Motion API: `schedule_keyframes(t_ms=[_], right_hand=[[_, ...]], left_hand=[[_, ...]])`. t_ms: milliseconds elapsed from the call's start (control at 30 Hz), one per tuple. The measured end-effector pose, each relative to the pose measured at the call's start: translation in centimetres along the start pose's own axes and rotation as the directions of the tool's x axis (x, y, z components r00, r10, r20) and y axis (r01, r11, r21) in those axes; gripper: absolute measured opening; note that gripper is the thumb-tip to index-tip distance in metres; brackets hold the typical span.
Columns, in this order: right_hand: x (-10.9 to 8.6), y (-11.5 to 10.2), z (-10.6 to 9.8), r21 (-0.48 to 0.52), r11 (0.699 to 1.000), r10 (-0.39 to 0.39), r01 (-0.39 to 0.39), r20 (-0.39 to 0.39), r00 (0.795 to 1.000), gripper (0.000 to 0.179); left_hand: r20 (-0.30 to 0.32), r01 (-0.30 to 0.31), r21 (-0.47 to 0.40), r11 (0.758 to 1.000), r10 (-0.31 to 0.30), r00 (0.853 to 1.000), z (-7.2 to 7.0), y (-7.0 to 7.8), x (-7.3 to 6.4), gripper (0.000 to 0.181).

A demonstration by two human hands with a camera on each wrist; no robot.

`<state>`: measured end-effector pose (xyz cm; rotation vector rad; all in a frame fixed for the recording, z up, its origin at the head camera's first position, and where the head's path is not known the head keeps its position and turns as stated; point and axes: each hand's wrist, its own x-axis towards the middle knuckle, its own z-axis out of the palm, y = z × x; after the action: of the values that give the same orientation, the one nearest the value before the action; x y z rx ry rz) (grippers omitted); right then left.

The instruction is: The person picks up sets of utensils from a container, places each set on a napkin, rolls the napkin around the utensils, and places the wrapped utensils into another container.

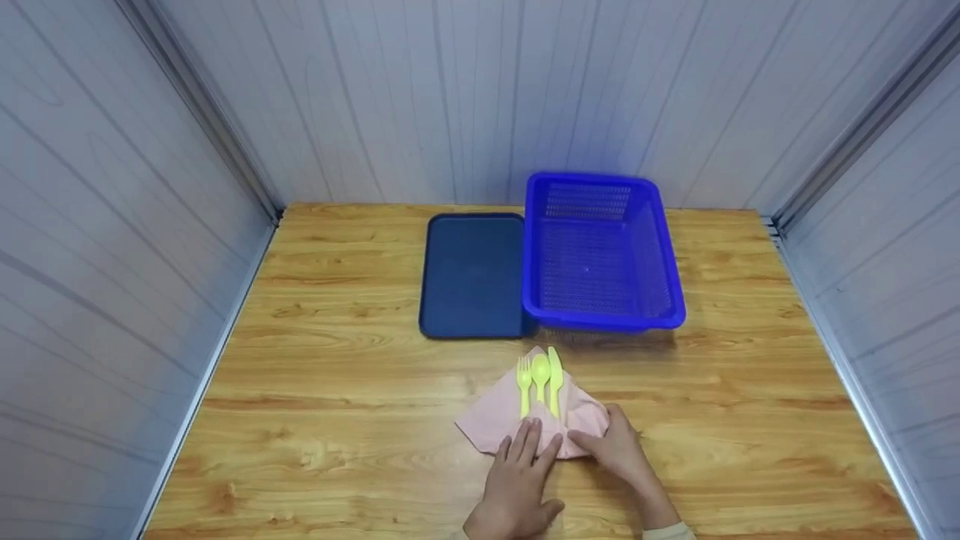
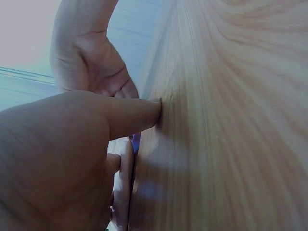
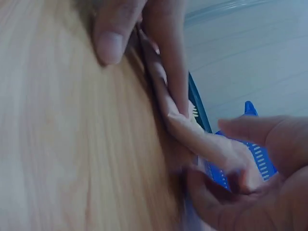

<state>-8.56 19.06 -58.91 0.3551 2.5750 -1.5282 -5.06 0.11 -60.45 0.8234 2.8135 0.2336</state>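
Observation:
A pink cloth napkin (image 1: 487, 420) lies on the table with its bottom part folded up over the handles of a yellow fork (image 1: 523, 379), spoon (image 1: 541, 371) and knife (image 1: 555, 379). The cutlery heads point away from me, side by side. My left hand (image 1: 517, 484) presses the folded edge with outstretched fingers, its thumb (image 2: 139, 113) on the wood in the left wrist view. At the napkin's right corner, my right hand (image 1: 621, 450) pinches the cloth between thumb and fingers. In the right wrist view, the held corner (image 3: 219, 149) rises off the table.
Beyond the napkin stands a blue plastic basket (image 1: 604, 324) with slotted sides. A dark blue tray (image 1: 472, 277) lies left of it, its right side hidden by the basket. Pale panel walls (image 1: 480, 97) enclose the wooden table (image 1: 322, 390) at the back and sides.

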Motion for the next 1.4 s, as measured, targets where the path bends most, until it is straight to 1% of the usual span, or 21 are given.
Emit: schedule_keyframes(t_ms=[133,200,267,333,400,433,500,600,667,767,833,900,933,1033,1100,1200,1267,1300,1333,1367,1400], right_hand=[[-0.4,0.2,0.7,0.181,0.983,0.014,-0.017,0.017,1.0,0.048],[-0.8,0.3,1.2,0.266,0.964,-0.011,0.005,0.023,1.0,0.052],[-1.3,0.2,1.8,0.303,0.952,-0.053,0.039,0.04,0.998,0.054],[-1.7,0.1,2.4,0.249,0.961,-0.136,0.123,0.036,0.99,0.056],[-2.1,-0.1,3.0,0.117,0.968,-0.225,0.224,0.003,0.974,0.045],[-2.4,-0.1,3.3,0.035,0.961,-0.272,0.273,-0.025,0.962,0.041],[-2.8,-0.2,4.0,-0.129,0.928,-0.361,0.349,-0.08,0.929,0.037],[-3.4,-0.4,5.0,-0.239,0.88,-0.443,0.411,-0.096,0.891,0.041],[-3.7,-0.5,5.6,-0.264,0.85,-0.486,0.455,-0.065,0.871,0.045],[-3.9,-0.8,5.9,-0.26,0.822,-0.516,0.507,0.036,0.856,0.05],[-3.9,-0.9,5.8,-0.249,0.809,-0.528,0.533,0.092,0.844,0.052],[-3.7,-0.8,5.3,-0.244,0.8,-0.532,0.548,0.135,0.836,0.051],[-3.5,-0.7,5.1,-0.252,0.786,-0.546,0.564,0.144,0.826,0.05],[-2.9,-0.3,4.4,-0.292,0.731,-0.594,0.617,0.175,0.785,0.043],[-2.2,0.0,4.1,-0.315,0.674,-0.643,0.668,0.194,0.741,0.039],[-1.0,0.2,3.9,-0.311,0.572,-0.733,0.759,0.223,0.643,0.033],[-0.3,0.4,3.9,-0.293,0.507,-0.778,0.81,0.249,0.577,0.031],[0.0,0.4,3.9,-0.286,0.482,-0.789,0.828,0.27,0.552,0.032],[0.2,0.5,3.9,-0.284,0.466,-0.79,0.838,0.293,0.539,0.034],[0.4,0.5,3.8,-0.283,0.465,-0.78,0.839,0.317,0.539,0.036],[0.4,0.6,3.8,-0.289,0.471,-0.763,0.833,0.34,0.549,0.038]], left_hand=[[0.013,0.001,-0.017,1.0,-0.001,1.0,0.0,0.1,0.0,0.091],[0.016,0.001,-0.004,1.0,-0.001,1.0,0.0,0.1,0.0,0.091],[0.009,-0.002,0.017,1.0,0.002,1.0,0.0,0.0,0.0,0.092],[0.0,-0.005,0.036,0.999,0.005,1.0,-0.1,-0.1,0.1,0.095],[-0.014,-0.009,0.043,0.999,0.01,1.0,-0.3,-0.3,0.2,0.097],[-0.018,-0.012,0.044,0.999,0.013,1.0,-0.3,-0.4,0.3,0.098],[-0.031,-0.023,0.04,0.999,0.024,0.999,-0.5,-0.6,0.4,0.097],[-0.074,-0.049,0.027,0.998,0.051,0.996,-0.5,-0.9,0.5,0.088],[-0.116,-0.075,0.027,0.997,0.078,0.99,-0.5,-1.0,0.5,0.082],[-0.169,-0.107,0.017,0.994,0.109,0.98,-0.4,-1.2,0.7,0.076],[-0.187,-0.124,0.001,0.992,0.122,0.975,-0.3,-1.3,0.7,0.071],[-0.183,-0.131,-0.036,0.991,0.122,0.975,-0.3,-1.4,0.8,0.069],[-0.178,-0.132,-0.054,0.99,0.12,0.977,-0.3,-1.5,0.8,0.069],[-0.163,-0.126,-0.127,0.984,0.105,0.981,-0.2,-1.8,0.7,0.072],[-0.169,-0.125,-0.183,0.975,0.094,0.981,-0.1,-2.0,0.6,0.075],[-0.219,-0.145,-0.271,0.952,0.086,0.972,0.0,-2.5,0.4,0.07],[-0.258,-0.169,-0.337,0.926,0.082,0.963,0.2,-2.8,0.2,0.075],[-0.275,-0.179,-0.363,0.914,0.078,0.958,0.2,-3.0,0.1,0.078],[-0.288,-0.188,-0.392,0.901,0.073,0.955,0.3,-3.1,0.1,0.081],[-0.301,-0.197,-0.424,0.884,0.067,0.951,0.3,-3.3,0.0,0.082],[-0.311,-0.206,-0.451,0.869,0.063,0.948,0.3,-3.4,0.1,0.086]])
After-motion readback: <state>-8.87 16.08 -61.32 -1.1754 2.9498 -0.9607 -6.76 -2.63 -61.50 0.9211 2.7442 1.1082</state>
